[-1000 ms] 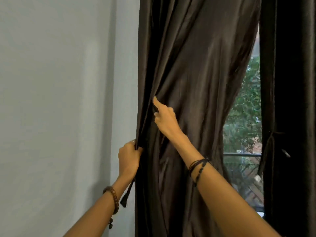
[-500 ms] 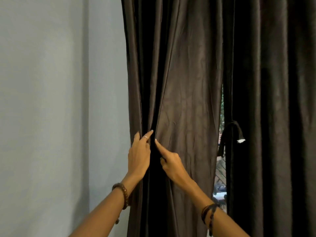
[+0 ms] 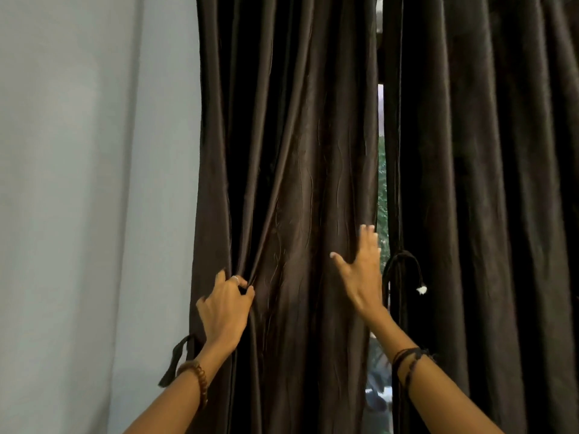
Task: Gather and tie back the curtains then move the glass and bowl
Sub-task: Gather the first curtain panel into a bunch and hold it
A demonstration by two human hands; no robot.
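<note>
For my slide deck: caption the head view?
Left hand pinches the left curtain; open right hand reaches its inner edge.

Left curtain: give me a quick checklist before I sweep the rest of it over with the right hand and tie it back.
1. Left hand has a grip on the folds of the left curtain: ok, fingers curled into the fabric.
2. Right hand placed at the curtain's inner edge: ok, open and flat on the cloth.
3. Tie strap within reach: ok, it hangs beside the left wrist.
4. Curtain fully gathered: not ok, the fabric is spread wide between the hands.
5. Right curtain tied back: not ok, it hangs loose, its tie dangling.
6. Glass and bowl located: cannot tell, neither is in view.
</note>
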